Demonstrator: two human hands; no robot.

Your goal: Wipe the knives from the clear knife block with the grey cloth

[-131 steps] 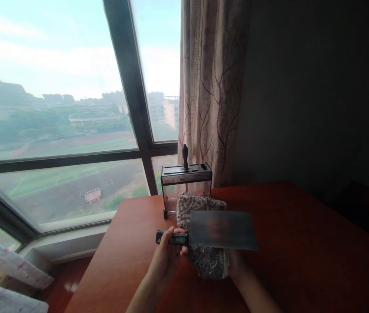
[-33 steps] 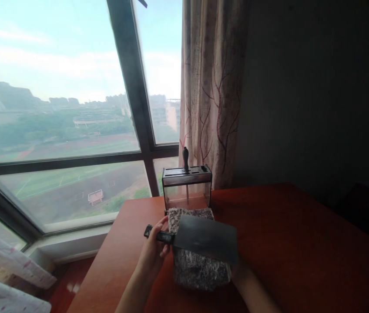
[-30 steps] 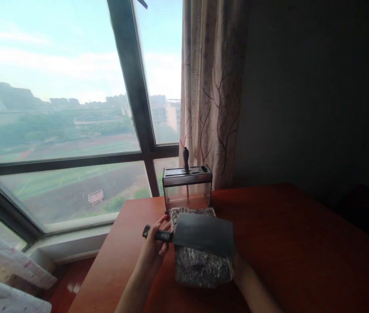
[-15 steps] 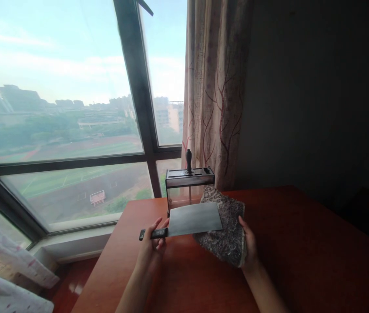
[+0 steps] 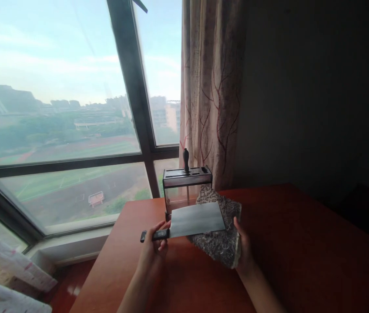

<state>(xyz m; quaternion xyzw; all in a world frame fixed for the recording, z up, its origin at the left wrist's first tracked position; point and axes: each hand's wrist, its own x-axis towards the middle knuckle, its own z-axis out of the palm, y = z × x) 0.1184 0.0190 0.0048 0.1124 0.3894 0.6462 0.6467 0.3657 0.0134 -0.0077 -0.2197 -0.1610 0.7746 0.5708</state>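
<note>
My left hand [image 5: 154,245] is closed round the black handle of a cleaver [image 5: 197,218], with the broad blade pointing right. My right hand [image 5: 243,248] grips the right edge of a thick grey-brown, shaggy, folded cloth [image 5: 219,248], thumb on the near face and fingers hidden behind it. The blade lies in front of the cloth and covers part of its left half; I cannot tell whether they touch. Both are held above the table. Just behind stands a knife rack [image 5: 187,174] with a slotted top and clear panels; a dark-handled tool [image 5: 186,160] sticks up from it.
A reddish-brown wooden table [image 5: 112,261] spreads under my hands, its left edge running beside the window [image 5: 57,130]. A patterned curtain [image 5: 210,87] hangs behind the rack. More pale curtain [image 5: 8,261] is at lower left. A dark wall [image 5: 302,95] is at right.
The cleaver has slid slightly right across the front of the cloth, while the cloth has moved a little left. The whole view has shifted a little. Both grips are kept.
</note>
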